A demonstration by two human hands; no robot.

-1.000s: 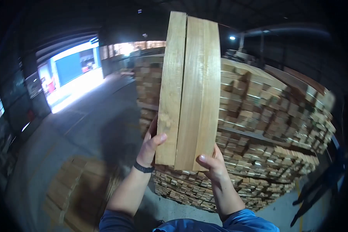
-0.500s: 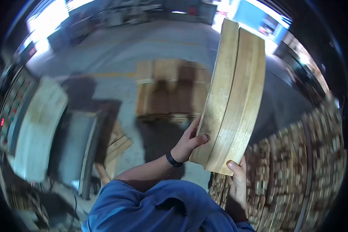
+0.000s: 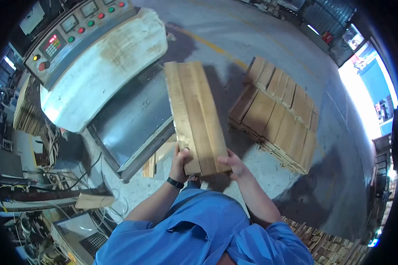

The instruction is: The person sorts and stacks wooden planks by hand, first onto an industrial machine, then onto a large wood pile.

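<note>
Evidently, I had turned the boards (image 3: 195,117) away from the pile (image 3: 325,238) to between machine (image 3: 110,66), left, and stack (image 3: 282,114), right, bringing the machine nearer; left hand (image 3: 178,164) and right hand (image 3: 235,165) pinched their near end.

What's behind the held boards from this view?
Past the boards: floor at right, grey bed at left, foot by the near end. Hidden: anything directly behind, plus parts of the left hand and right hand.
</note>
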